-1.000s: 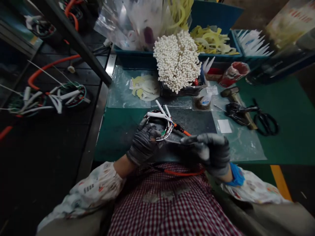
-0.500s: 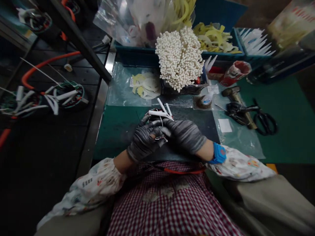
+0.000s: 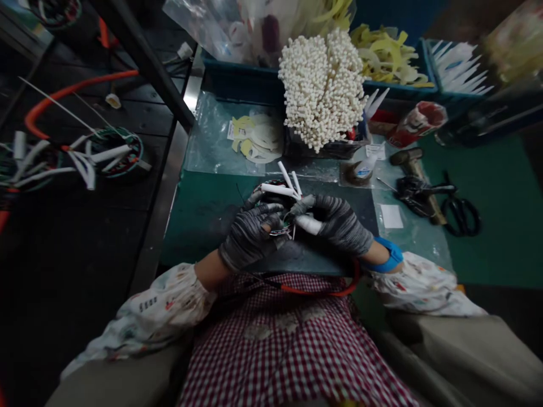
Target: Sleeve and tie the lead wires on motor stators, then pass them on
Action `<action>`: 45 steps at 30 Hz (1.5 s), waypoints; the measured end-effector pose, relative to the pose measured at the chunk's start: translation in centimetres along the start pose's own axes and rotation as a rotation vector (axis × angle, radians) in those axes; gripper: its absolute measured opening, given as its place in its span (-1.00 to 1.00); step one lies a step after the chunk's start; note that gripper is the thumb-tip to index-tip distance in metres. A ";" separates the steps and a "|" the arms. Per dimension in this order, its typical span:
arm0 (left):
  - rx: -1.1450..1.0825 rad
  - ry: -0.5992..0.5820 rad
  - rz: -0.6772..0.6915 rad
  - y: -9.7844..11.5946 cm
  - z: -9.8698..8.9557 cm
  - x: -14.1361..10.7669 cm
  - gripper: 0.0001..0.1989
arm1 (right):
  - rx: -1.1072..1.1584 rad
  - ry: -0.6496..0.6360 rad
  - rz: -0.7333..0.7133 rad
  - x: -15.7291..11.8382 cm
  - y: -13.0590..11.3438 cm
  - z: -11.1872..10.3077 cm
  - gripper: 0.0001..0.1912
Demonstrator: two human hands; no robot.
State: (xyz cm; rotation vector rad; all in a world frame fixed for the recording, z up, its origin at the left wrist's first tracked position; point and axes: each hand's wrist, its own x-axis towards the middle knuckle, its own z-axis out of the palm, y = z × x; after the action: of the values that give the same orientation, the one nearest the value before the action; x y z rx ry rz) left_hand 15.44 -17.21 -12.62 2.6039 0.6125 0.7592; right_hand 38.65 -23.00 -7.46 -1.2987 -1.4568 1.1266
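A motor stator [image 3: 278, 198], a round wound ring with dark and red parts, sits on the table before me. White insulating sleeves [image 3: 278, 189] stick up from its far side. My left hand [image 3: 254, 232], in a grey striped glove, wraps around the stator's near left side. At the right edge of the ring, my right hand [image 3: 337, 223] has its thumb and finger pinched together. White wrapping covers one of its digits. What lies in that pinch is too small to make out, though thin strands show beside it.
White-tipped sticks [image 3: 320, 90] stand bundled behind the stator, near bins of yellow strips [image 3: 390, 56] and white nozzles [image 3: 458, 65]. To the right lie a hammer [image 3: 418, 169], scissors [image 3: 460, 217] and a small bottle [image 3: 362, 169]. Other stators [image 3: 114, 150] sit on the left.
My right hand has drawn back to the right from the stator's middle, uncovering more of the ring. My left hand stays around the stator. The whole view has shifted slightly.
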 end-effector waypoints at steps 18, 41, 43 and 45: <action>0.037 -0.021 -0.026 -0.2 0.3 0.0 -0.75 | -0.067 0.051 -0.037 -0.6 1.0 0.6 -0.90; 0.029 0.081 0.090 -0.2 -0.4 0.5 -0.87 | -0.517 0.042 -0.175 3.8 1.2 2.5 -0.80; 0.041 0.002 0.128 -0.5 -1.1 0.3 -0.90 | -0.526 0.233 -0.272 3.5 1.9 1.6 -0.77; 0.135 -0.024 0.157 -0.8 -1.8 -0.1 -0.86 | -0.501 0.371 -0.286 2.4 2.6 0.8 -0.73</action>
State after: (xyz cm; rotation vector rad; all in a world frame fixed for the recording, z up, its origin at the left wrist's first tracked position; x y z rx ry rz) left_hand 14.06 -16.19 -11.59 2.8073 0.4710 0.7563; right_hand 38.20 -20.54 -10.15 -1.4761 -1.6229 0.3145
